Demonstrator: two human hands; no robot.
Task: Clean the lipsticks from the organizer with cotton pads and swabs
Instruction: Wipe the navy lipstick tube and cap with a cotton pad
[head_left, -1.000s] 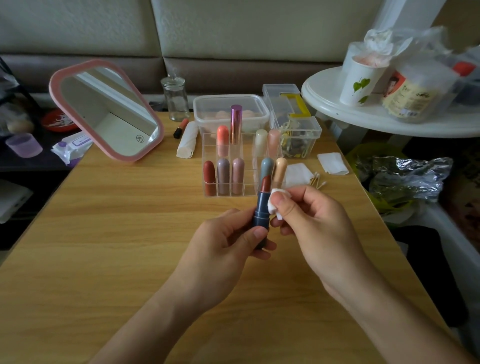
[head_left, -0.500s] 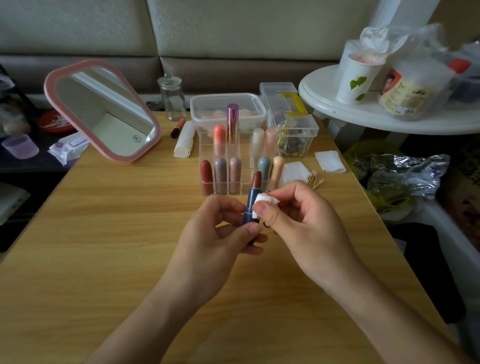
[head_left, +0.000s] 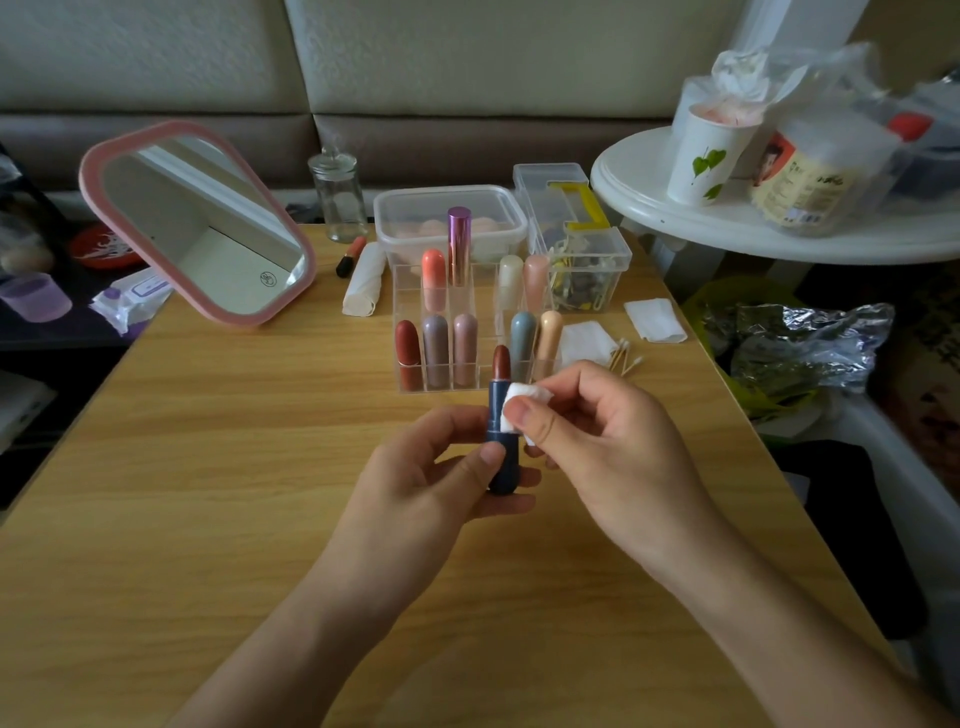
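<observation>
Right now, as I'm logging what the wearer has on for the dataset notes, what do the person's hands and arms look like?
The left hand and right hand are bare, with no gloves, and no ring shows. The left forearm and right forearm are bare too, with no sleeve, watch or bracelet in view. The nails that show look short and unpainted.

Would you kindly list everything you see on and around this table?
open lipstick: one, dark blue tube, upright above table
cotton pad: one, white, against that tube
organizer: one, clear, table centre
stored lipsticks: nine, mixed colours, in organizer
spare pads: two, white, right of organizer
cotton swabs: several, pale, beside spare pads
mirror: one, pink-framed, table's left
clear boxes: two, behind organizer
left hand: holds lipstick
right hand: pinches pad
</observation>
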